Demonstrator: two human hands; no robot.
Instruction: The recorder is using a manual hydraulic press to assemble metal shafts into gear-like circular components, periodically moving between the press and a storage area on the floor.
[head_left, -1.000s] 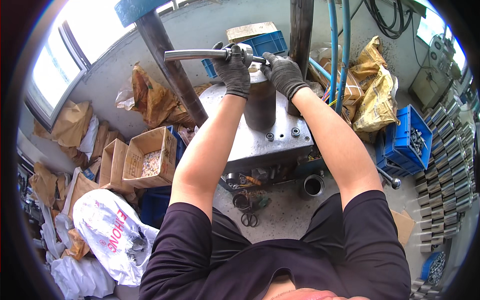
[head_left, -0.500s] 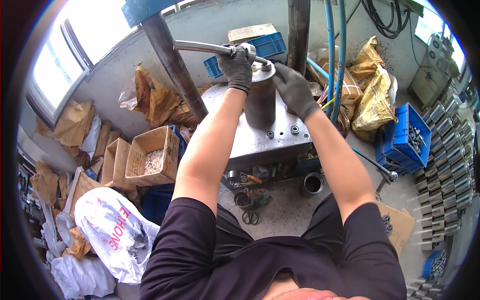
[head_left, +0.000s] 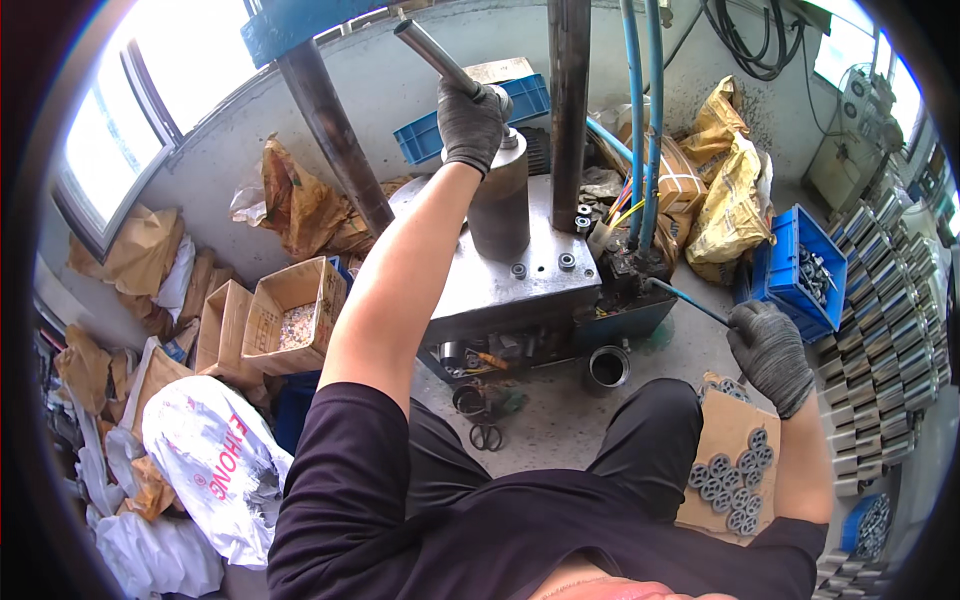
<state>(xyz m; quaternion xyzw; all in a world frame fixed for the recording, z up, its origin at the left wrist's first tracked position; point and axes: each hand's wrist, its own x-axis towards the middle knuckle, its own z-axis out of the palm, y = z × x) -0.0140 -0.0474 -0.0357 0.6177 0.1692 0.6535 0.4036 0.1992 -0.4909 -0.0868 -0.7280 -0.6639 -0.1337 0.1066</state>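
Observation:
My left hand point(head_left: 472, 125), in a dark grey work glove, is closed round a shiny metal rod point(head_left: 432, 52) that tilts up to the left. A rounded metal end of the rod shows just past my fingers. Right below stands a thick grey metal cylinder point(head_left: 500, 205), upright on the steel bed of the press point(head_left: 510, 290). Whether rod and cylinder touch, my glove hides. Far to the right, my gloved right hand point(head_left: 772, 355) is wrapped round the outer end of a thin blue lever point(head_left: 690, 299), covering its knob.
Dark press columns point(head_left: 568, 110) and blue hoses point(head_left: 652, 130) rise behind the bed. A metal ring-like sleeve point(head_left: 607, 370) stands on the floor. Slotted discs point(head_left: 735, 480) lie on cardboard at right, near a blue crate point(head_left: 805, 270) and stacked metal tubes point(head_left: 885, 330). Cartons point(head_left: 290, 320) stand left.
My right hand has left the cylinder's side, swung right and down, and taken hold of the lever. In my left hand the rod now tilts more steeply upward.

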